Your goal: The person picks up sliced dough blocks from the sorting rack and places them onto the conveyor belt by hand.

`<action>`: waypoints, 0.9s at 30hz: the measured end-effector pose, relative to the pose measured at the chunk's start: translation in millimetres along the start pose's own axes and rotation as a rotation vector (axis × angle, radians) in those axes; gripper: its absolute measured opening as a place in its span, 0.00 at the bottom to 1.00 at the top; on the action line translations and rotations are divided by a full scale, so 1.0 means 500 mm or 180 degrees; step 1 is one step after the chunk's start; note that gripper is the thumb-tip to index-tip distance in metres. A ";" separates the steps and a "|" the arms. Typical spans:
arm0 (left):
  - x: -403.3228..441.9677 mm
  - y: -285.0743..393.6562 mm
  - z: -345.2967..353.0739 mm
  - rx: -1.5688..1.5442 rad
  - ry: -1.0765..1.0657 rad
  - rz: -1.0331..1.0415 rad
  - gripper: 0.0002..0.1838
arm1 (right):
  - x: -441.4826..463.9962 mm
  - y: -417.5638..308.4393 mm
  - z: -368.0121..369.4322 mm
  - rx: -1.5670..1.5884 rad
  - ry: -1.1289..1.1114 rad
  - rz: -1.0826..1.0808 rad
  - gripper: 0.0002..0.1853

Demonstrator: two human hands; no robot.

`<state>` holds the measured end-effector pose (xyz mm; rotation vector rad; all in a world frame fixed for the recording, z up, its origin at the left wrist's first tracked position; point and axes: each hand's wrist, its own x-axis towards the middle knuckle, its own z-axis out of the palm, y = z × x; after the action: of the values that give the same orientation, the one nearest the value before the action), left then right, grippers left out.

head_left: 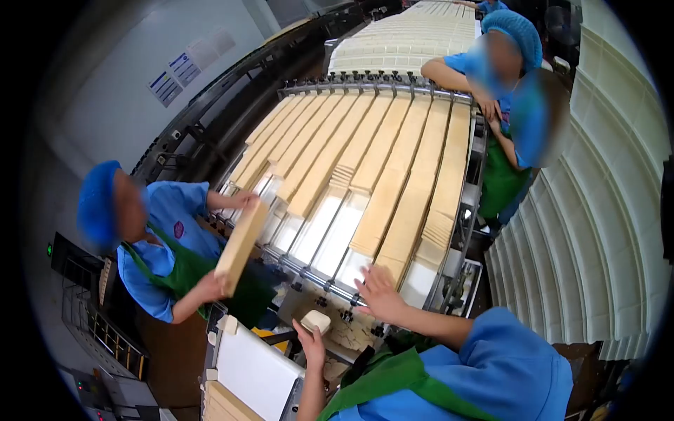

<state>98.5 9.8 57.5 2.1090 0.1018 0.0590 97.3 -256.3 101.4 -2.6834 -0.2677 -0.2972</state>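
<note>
Long rows of pale, sliced blocks (365,140) lie side by side in the lanes of a metal-framed table. My right hand (380,293) is spread at the near end of one row, its fingertips at or just above the blocks; contact is hard to tell. Lower down, my left hand (311,344) is raised with a small stack of pale square slices (315,322) between thumb and fingers. Beneath the hands, a metal trough (344,337) holds broken pieces.
At the left, a co-worker (168,238) holds a long pale block (242,245) in both hands. Another co-worker (502,112) leans on the table's right rail. A white board (256,368) lies at the lower left. Corrugated pale sheets (597,210) stand at the right.
</note>
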 end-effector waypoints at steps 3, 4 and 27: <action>-0.072 -0.072 -0.038 0.1333 -0.0108 0.0261 0.34 | 0.031 -0.043 0.011 0.0831 0.0023 -0.1151 0.36; -0.102 -0.099 -0.050 0.1536 -0.0235 0.0215 0.32 | 0.014 -0.063 0.030 0.0970 0.0068 -0.1358 0.35; -0.216 -0.203 -0.114 0.2703 -0.0354 0.1285 0.11 | -0.011 -0.068 0.095 0.1524 0.0020 -0.1347 0.06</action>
<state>-18.7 100.1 -0.5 2.9434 -0.4429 0.1602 91.9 -206.4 70.9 -2.1357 -0.7996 -0.3182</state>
